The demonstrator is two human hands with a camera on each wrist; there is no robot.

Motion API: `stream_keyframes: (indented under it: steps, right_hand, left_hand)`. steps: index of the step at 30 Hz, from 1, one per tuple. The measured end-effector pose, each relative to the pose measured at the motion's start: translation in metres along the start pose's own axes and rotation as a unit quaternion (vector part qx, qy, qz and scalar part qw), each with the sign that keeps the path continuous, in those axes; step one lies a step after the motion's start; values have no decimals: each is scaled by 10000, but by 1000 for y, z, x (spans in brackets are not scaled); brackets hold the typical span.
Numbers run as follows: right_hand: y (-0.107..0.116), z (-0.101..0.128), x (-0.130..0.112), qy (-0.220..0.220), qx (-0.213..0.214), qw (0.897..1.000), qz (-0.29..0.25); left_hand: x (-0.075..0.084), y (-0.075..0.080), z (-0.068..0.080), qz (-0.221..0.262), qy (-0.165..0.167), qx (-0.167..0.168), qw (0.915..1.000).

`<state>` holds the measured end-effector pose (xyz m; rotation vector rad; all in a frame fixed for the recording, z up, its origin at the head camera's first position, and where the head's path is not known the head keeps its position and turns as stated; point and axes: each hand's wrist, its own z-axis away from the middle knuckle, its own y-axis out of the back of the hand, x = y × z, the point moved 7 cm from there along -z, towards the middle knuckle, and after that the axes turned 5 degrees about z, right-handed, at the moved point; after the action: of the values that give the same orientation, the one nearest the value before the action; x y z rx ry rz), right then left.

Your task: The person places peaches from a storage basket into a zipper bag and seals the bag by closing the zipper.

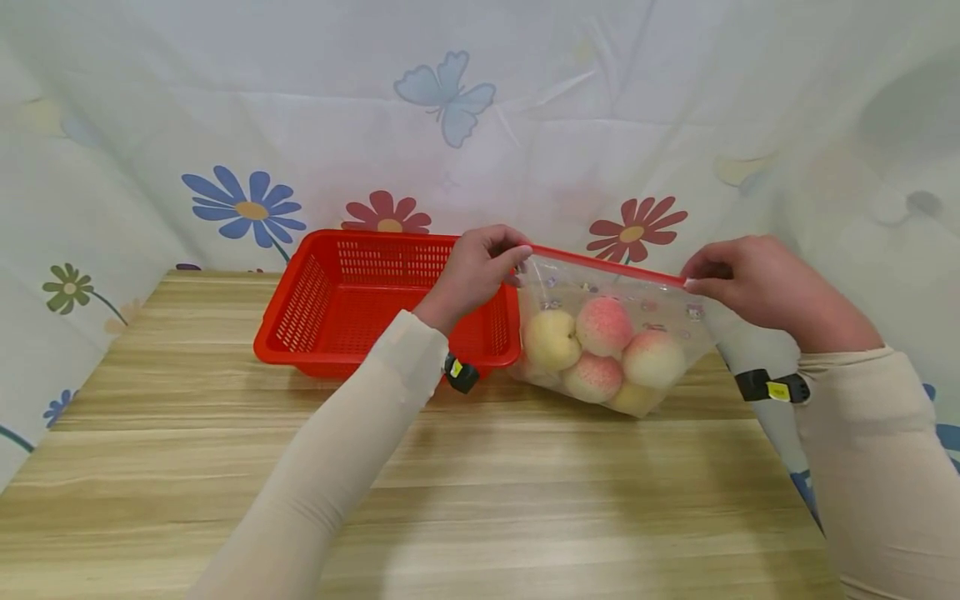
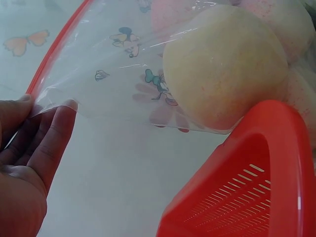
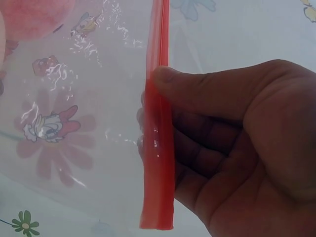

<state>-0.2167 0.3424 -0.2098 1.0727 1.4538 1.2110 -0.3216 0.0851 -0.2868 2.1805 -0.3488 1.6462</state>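
A clear zip bag point(image 1: 558, 279) with a red zip strip and small cartoon prints holds several peaches point(image 1: 604, 326), pink and pale yellow. My left hand point(image 1: 480, 271) pinches the bag's top left corner between thumb and fingers. At the other end of the strip, my right hand point(image 1: 757, 279) pinches the red edge, its thumb on the near face in the right wrist view and fingertips seen through the film behind. The strip is stretched straight between both hands, and the peaches sag in the bag's lower part, beside the red basket point(image 1: 300, 312).
The perforated red plastic basket stands on a wood-grain table point(image 1: 480, 500), under my left forearm, its right rim against or very near the bag. A white curtain point(image 1: 525, 125) with flower and butterfly prints hangs behind and at the sides.
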Motion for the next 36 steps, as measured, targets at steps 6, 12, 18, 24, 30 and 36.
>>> stream_keyframes:
  steps: [6,12,18,24,30,36]
  right_hand:
    - [1,3,4,-5,-20,10000,21]
    - [1,5,10,-16,-28,10000,81]
    - [0,8,16,-157,-85,9998,129]
    - [2,11,21,-194,-126,9996,186]
    - [1,14,25,-261,-215,9993,134]
    - [1,16,29,-292,-266,9991,149]
  left_hand:
    - [-2,0,-1,68,51,7,10000]
    - [-3,0,-2,111,71,20,9999]
    - [-4,1,-2,94,162,51,9998]
    - [0,0,1,5,243,89,9997]
    - [13,-1,9,-63,268,79,9996]
    - [13,-1,8,-42,257,64,9996]
